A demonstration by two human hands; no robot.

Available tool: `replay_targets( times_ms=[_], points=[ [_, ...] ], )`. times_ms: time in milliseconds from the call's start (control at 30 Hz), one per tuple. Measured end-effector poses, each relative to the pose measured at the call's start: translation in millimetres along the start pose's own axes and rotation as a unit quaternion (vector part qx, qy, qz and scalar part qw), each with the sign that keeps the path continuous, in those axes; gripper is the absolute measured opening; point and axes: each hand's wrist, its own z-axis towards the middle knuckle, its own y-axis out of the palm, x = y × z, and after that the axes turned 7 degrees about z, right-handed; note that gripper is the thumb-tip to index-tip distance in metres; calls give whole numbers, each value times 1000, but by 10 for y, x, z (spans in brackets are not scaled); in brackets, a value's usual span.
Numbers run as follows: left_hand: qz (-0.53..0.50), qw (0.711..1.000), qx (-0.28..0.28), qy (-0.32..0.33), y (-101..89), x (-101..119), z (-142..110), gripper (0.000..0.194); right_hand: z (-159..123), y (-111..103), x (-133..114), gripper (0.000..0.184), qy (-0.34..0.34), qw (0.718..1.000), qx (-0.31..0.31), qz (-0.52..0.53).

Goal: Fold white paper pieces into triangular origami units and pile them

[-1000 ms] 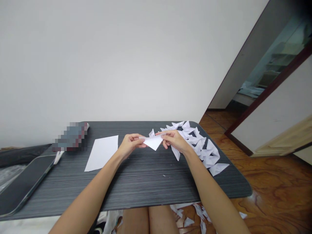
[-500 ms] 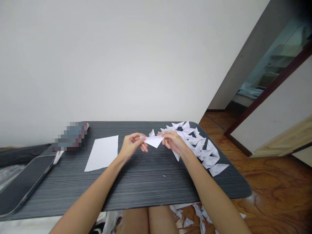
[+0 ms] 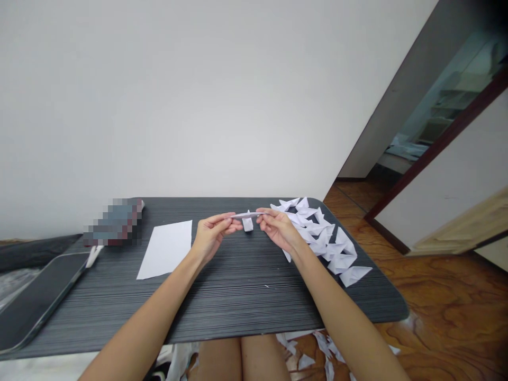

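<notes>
Between my two hands stretches a folded piece of white paper [image 3: 248, 215], seen nearly edge-on as a thin strip above the table. My left hand [image 3: 214, 233] pinches its left end between thumb and fingers. The right end is pinched by my right hand [image 3: 278, 226]. Behind and just below the strip, a small folded white paper piece [image 3: 247, 225] stands on the table. Right of and partly behind my right hand lies a spread of several folded paper pieces [image 3: 317, 228], pointed and boat-like.
White paper sheets [image 3: 166, 248] lie flat left of my left hand. A phone-like dark slab [image 3: 39, 301] and a pixelated object [image 3: 115, 222] are at the left of the dark table [image 3: 238, 307]. Paper scraps [image 3: 305, 362] litter the floor below; a wall [image 3: 222, 106] rises behind.
The folded paper has tilted from showing a downward-pointing triangular face to nearly edge-on, and is slightly higher. Both hands keep hold of its ends. The small piece behind shows more.
</notes>
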Motion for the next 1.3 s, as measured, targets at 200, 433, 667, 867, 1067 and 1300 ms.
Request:
replay_targets(
  times_ms=[200, 433, 667, 867, 1067, 1300],
  points=[
    [180, 979, 59, 71, 12, -56, 14, 29, 57, 11, 145, 24, -69, 986, 88, -122],
    [132, 983, 81, 97, 49, -56, -12, 32, 45, 118, 177, 22, -132, 974, 129, -135],
    [103, 989, 72, 79, 18, -25, -17, 30, 27, 125, 131, 27, -166, 970, 96, -149],
    [108, 991, 53, 65, -18, -6, 7, 34, 22, 90, 86, 24, -148, 973, 81, -158],
    [131, 991, 0, -23, -68, 9, 44, 39, 51, -25, 84, 22, -81, 964, 58, -246],
    [215, 974, -72, -32, -87, 7, 38, 24, 19, -31, 135, 17, -81, 947, 28, -310]
  ],
)
